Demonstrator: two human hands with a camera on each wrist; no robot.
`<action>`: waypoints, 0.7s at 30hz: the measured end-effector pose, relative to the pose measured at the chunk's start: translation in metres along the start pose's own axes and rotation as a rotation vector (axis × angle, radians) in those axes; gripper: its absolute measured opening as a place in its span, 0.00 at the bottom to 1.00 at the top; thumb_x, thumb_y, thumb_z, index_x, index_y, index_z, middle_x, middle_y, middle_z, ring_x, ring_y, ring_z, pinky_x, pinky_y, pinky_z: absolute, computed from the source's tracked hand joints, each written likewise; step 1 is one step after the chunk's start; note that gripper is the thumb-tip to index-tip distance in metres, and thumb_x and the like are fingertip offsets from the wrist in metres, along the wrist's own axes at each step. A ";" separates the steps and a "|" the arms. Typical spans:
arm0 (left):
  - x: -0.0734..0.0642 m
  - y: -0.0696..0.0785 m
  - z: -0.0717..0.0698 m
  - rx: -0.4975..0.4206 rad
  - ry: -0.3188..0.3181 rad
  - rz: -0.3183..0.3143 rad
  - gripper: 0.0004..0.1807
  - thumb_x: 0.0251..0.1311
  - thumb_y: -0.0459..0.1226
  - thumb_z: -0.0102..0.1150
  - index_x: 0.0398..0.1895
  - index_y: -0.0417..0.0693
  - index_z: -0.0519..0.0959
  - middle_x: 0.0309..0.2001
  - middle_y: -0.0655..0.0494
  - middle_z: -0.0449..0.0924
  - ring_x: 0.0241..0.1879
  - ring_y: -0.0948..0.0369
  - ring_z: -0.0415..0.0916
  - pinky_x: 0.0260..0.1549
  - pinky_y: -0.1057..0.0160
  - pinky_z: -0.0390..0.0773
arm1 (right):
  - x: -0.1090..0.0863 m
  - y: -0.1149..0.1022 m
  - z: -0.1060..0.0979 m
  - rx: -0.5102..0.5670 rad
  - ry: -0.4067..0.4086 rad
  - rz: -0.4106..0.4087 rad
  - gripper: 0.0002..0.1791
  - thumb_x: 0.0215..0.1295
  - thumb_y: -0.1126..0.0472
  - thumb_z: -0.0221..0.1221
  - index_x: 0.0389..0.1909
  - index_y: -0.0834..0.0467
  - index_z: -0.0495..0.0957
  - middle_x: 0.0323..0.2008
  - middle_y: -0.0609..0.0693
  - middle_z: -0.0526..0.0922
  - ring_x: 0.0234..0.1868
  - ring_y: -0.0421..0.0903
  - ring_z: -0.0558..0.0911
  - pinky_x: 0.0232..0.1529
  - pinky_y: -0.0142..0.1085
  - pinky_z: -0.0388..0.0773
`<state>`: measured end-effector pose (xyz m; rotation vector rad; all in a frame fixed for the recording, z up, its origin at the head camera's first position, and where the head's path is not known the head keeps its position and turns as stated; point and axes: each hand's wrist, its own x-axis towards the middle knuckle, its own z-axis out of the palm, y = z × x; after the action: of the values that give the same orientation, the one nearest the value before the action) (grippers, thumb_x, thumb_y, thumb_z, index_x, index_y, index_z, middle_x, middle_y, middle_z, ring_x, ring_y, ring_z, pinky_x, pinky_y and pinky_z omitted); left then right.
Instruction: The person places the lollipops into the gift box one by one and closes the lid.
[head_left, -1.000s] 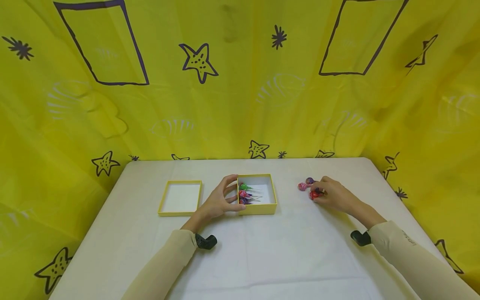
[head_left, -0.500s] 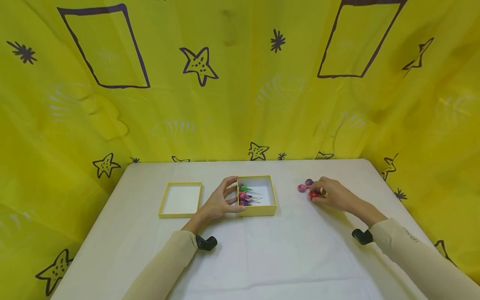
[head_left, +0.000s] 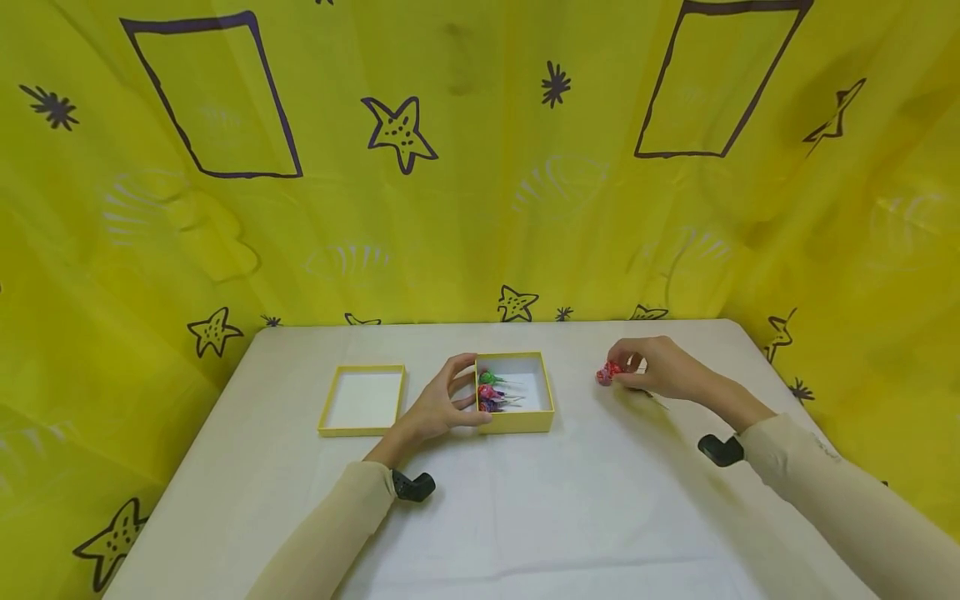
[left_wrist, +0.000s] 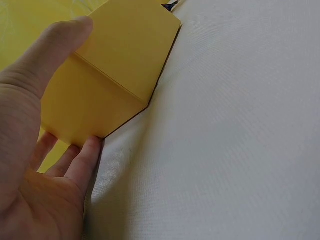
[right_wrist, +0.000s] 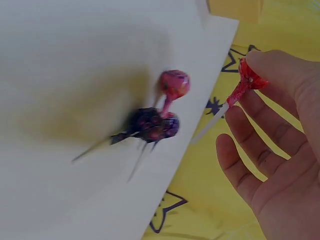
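We've got the red lollipop (right_wrist: 255,81) in the R hand (head_left: 663,367), wrapped head pinched btwn thumb & fingers, apparently off the table (head_left: 570,500). Long axis: stick runs from head past the fingertips. The box (head_left: 517,422) is to its L, btwn both hands, so R is nearer the pop. Our L hand (head_left: 435,404) grips the box's L side, thumb on front wall. Inside, green lollipop (head_left: 488,377) + others, heads L, sticks R. Pink lollipop (right_wrist: 175,83) & dark lollipops (right_wrist: 150,124) lie near R hand; lid (head_left: 367,400) farther L.
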<state>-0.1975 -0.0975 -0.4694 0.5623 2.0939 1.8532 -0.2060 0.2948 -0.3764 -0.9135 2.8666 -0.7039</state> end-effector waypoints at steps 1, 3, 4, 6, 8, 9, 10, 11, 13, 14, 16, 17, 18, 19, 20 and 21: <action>0.000 0.000 0.000 0.001 -0.001 0.001 0.56 0.50 0.28 0.79 0.79 0.54 0.55 0.80 0.49 0.50 0.78 0.50 0.54 0.68 0.53 0.72 | 0.002 -0.003 -0.002 0.004 0.005 -0.004 0.12 0.61 0.65 0.72 0.45 0.58 0.83 0.34 0.42 0.83 0.36 0.43 0.80 0.31 0.32 0.80; 0.000 -0.001 0.000 0.004 -0.001 0.003 0.55 0.50 0.28 0.79 0.78 0.54 0.55 0.80 0.50 0.51 0.78 0.50 0.55 0.68 0.54 0.72 | 0.007 -0.007 -0.006 0.017 0.007 -0.004 0.13 0.61 0.64 0.72 0.46 0.58 0.83 0.33 0.42 0.83 0.36 0.43 0.80 0.31 0.32 0.81; 0.001 -0.001 -0.001 0.006 -0.001 0.001 0.55 0.50 0.28 0.79 0.78 0.54 0.55 0.80 0.50 0.51 0.78 0.50 0.54 0.68 0.54 0.72 | 0.010 -0.010 -0.008 0.025 0.009 -0.006 0.13 0.62 0.64 0.72 0.46 0.58 0.83 0.34 0.42 0.83 0.36 0.43 0.80 0.31 0.32 0.81; 0.001 -0.002 -0.001 0.008 -0.001 -0.003 0.55 0.51 0.29 0.79 0.78 0.55 0.55 0.80 0.50 0.51 0.78 0.50 0.54 0.68 0.54 0.72 | 0.015 -0.014 -0.010 0.036 0.011 -0.005 0.12 0.63 0.63 0.72 0.46 0.58 0.83 0.35 0.43 0.84 0.36 0.42 0.80 0.31 0.32 0.82; 0.001 -0.002 -0.001 0.013 -0.002 -0.005 0.55 0.51 0.30 0.79 0.79 0.55 0.55 0.80 0.50 0.51 0.78 0.50 0.54 0.68 0.53 0.72 | 0.021 -0.018 -0.012 0.046 0.014 -0.005 0.12 0.64 0.62 0.71 0.46 0.58 0.83 0.35 0.43 0.84 0.37 0.43 0.81 0.31 0.32 0.82; 0.002 -0.002 -0.001 0.014 -0.002 -0.006 0.55 0.51 0.30 0.79 0.78 0.55 0.55 0.80 0.50 0.51 0.78 0.50 0.54 0.68 0.53 0.72 | 0.024 -0.020 -0.012 0.045 0.021 -0.005 0.11 0.65 0.62 0.70 0.46 0.58 0.83 0.35 0.44 0.84 0.37 0.43 0.81 0.31 0.32 0.83; 0.002 -0.003 -0.001 0.015 -0.003 -0.006 0.55 0.51 0.30 0.80 0.78 0.55 0.55 0.80 0.50 0.51 0.78 0.49 0.54 0.68 0.53 0.72 | 0.027 -0.023 -0.013 0.043 0.026 -0.006 0.11 0.65 0.61 0.70 0.46 0.58 0.83 0.36 0.44 0.84 0.37 0.43 0.81 0.31 0.32 0.83; 0.002 -0.003 -0.001 0.016 -0.004 -0.007 0.55 0.51 0.31 0.80 0.78 0.55 0.55 0.80 0.50 0.51 0.78 0.49 0.54 0.68 0.52 0.72 | 0.031 -0.025 -0.013 0.040 0.032 -0.006 0.12 0.65 0.61 0.70 0.47 0.58 0.82 0.35 0.44 0.84 0.37 0.43 0.81 0.31 0.33 0.83; 0.003 -0.002 -0.002 0.016 -0.005 -0.006 0.55 0.51 0.31 0.80 0.78 0.55 0.55 0.80 0.49 0.51 0.78 0.49 0.54 0.68 0.52 0.72 | 0.037 -0.030 -0.013 0.033 0.047 -0.018 0.13 0.65 0.61 0.70 0.49 0.58 0.82 0.35 0.44 0.84 0.37 0.43 0.81 0.32 0.34 0.83; 0.003 -0.002 -0.001 0.014 -0.005 -0.005 0.55 0.51 0.30 0.80 0.78 0.55 0.55 0.80 0.49 0.51 0.78 0.49 0.54 0.68 0.52 0.72 | 0.040 -0.033 -0.013 0.028 0.056 -0.023 0.14 0.65 0.61 0.70 0.49 0.58 0.82 0.36 0.44 0.85 0.37 0.43 0.81 0.33 0.34 0.84; 0.003 -0.002 -0.001 0.007 -0.005 -0.004 0.55 0.50 0.30 0.80 0.78 0.55 0.56 0.80 0.49 0.51 0.78 0.50 0.55 0.68 0.53 0.72 | 0.047 -0.039 -0.013 0.021 0.072 -0.039 0.14 0.65 0.61 0.70 0.50 0.58 0.83 0.35 0.45 0.85 0.37 0.43 0.82 0.35 0.34 0.84; 0.003 -0.002 -0.001 0.003 -0.004 -0.002 0.55 0.50 0.29 0.80 0.78 0.55 0.56 0.80 0.49 0.51 0.78 0.50 0.55 0.68 0.53 0.72 | 0.050 -0.042 -0.013 0.022 0.081 -0.049 0.14 0.65 0.61 0.70 0.50 0.57 0.83 0.35 0.45 0.85 0.37 0.44 0.82 0.35 0.35 0.85; 0.003 -0.002 -0.001 0.000 -0.003 0.000 0.55 0.50 0.29 0.80 0.78 0.55 0.56 0.80 0.49 0.51 0.78 0.50 0.55 0.68 0.53 0.73 | 0.054 -0.045 -0.012 0.023 0.086 -0.061 0.14 0.65 0.61 0.70 0.50 0.57 0.83 0.36 0.45 0.85 0.37 0.44 0.82 0.36 0.35 0.85; 0.002 -0.003 -0.001 -0.004 -0.003 0.003 0.55 0.50 0.29 0.79 0.78 0.54 0.56 0.80 0.49 0.51 0.78 0.49 0.55 0.67 0.53 0.73 | 0.057 -0.048 -0.012 0.027 0.092 -0.077 0.14 0.65 0.62 0.69 0.50 0.57 0.83 0.37 0.46 0.85 0.37 0.44 0.82 0.36 0.35 0.85; 0.002 -0.003 -0.001 -0.006 -0.001 0.003 0.55 0.50 0.29 0.80 0.78 0.54 0.56 0.80 0.49 0.51 0.78 0.49 0.55 0.67 0.53 0.73 | 0.061 -0.051 -0.012 0.034 0.097 -0.087 0.13 0.65 0.62 0.69 0.50 0.57 0.84 0.37 0.46 0.86 0.37 0.44 0.83 0.36 0.35 0.86; 0.002 -0.003 -0.001 -0.006 0.001 0.003 0.55 0.50 0.29 0.80 0.78 0.55 0.56 0.80 0.49 0.51 0.78 0.50 0.55 0.67 0.54 0.73 | 0.064 -0.054 -0.011 0.041 0.101 -0.097 0.13 0.65 0.63 0.69 0.50 0.57 0.84 0.37 0.47 0.86 0.37 0.45 0.83 0.35 0.36 0.86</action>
<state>-0.2004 -0.0980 -0.4721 0.5637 2.0879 1.8613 -0.2324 0.2245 -0.3372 -1.0474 2.8984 -0.8387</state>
